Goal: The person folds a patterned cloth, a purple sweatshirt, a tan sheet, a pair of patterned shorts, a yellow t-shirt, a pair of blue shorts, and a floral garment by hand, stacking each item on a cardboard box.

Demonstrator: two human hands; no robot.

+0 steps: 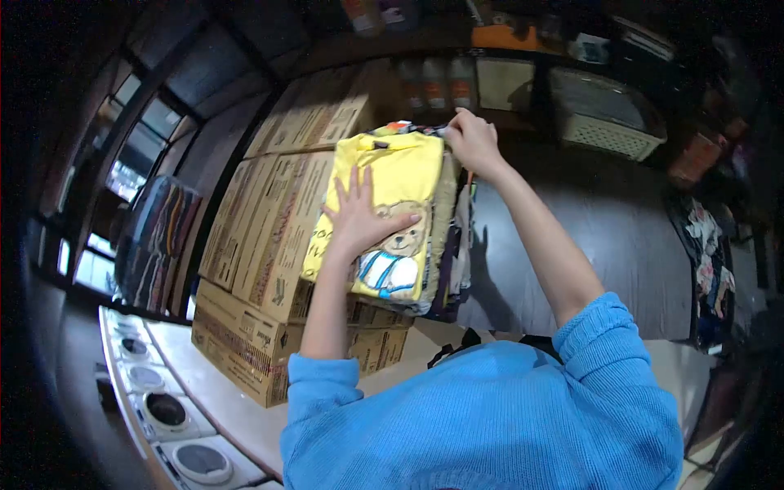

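A folded yellow T-shirt (pixel 400 167) with a printed teddy bear lies on top of a stack of folded clothes (pixel 459 245). My left hand (pixel 359 216) rests flat on this shirt, fingers spread, its thumb across the bear print. At the far right corner of the stack is my right hand (pixel 476 143), its fingers curled together against the clothes. What they pinch, if anything, is too small to make out. Cardboard boxes (pixel 253 220) stand directly left of the stack, partly covered by the shirt and my left arm.
A grey tabletop (pixel 555 237) stretches to the right. White basket (pixel 608 135), bottles (pixel 435 84) and an orange box (pixel 504 37) stand at the back. More folded clothes (pixel 155 245) sit far left, above a row of front-loading washing machines (pixel 167 412). Patterned fabric (pixel 709 253) lies far right.
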